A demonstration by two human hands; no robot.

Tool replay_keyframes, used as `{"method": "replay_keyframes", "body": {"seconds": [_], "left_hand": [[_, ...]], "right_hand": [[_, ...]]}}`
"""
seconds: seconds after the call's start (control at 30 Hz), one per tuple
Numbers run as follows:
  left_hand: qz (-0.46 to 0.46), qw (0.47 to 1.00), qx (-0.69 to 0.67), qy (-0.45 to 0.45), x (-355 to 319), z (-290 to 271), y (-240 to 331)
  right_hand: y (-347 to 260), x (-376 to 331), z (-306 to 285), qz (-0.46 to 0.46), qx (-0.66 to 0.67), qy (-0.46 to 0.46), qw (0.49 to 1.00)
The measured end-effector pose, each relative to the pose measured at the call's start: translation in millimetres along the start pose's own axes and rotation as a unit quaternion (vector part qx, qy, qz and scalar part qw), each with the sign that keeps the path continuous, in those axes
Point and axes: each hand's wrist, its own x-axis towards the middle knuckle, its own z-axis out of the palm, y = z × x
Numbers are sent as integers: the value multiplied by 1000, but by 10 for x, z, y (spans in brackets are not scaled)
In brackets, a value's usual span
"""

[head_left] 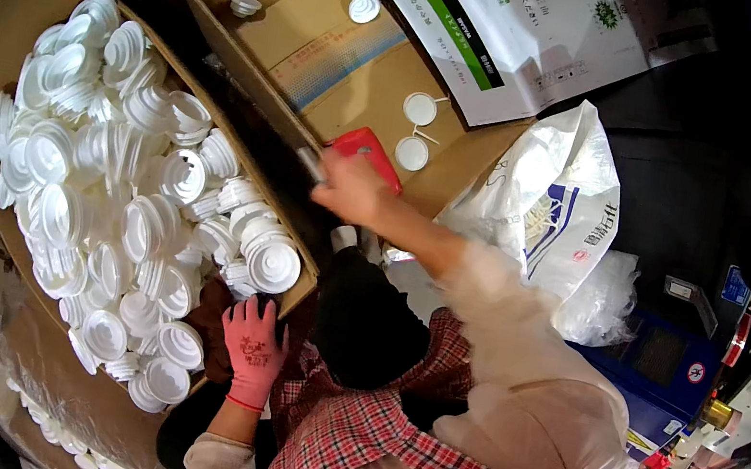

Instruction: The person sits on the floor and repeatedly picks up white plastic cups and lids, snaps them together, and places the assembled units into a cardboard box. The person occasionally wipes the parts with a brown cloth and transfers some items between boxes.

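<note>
My left hand point(253, 352), in a pink glove with dark fingertips, lies with its fingers a little apart at the near edge of a cardboard box point(238, 177). White round plastic lids point(144, 224) fill that box, many nested in stacks. My bare right hand point(350, 189), blurred, is closed over the near edge of a second cardboard box point(254, 71). A small pale grey thing shows at its fingers, too smeared to name. Right behind this hand sits a red object point(370, 156), partly covered by it.
Several white round pieces point(364, 9), some with thin stems, lie in the second box under a printed white flap point(513, 32). A white plastic sack point(561, 194) holds thin white sticks. Clear plastic film point(600, 302) and a blue machine point(656, 369) are at right.
</note>
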Motion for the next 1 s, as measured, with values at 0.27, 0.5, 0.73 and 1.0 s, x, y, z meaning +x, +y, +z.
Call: {"method": "replay_keyframes", "body": {"seconds": [0.27,0.5,0.73,1.0], "left_hand": [[19,998,0,55,-32,75,12],[3,1000,6,24,8,26,3],[9,1000,-22,18,-8,-30,19],[-32,997,-41,-49,45,65,-12]], "right_hand": [[790,-1897,-2235,340,-465,1,818],[602,-1167,-1475,29,-301,-22,953],[1419,761,-574,41,-147,16,988],[2816,3212,-129,242,-159,158,944]]}}
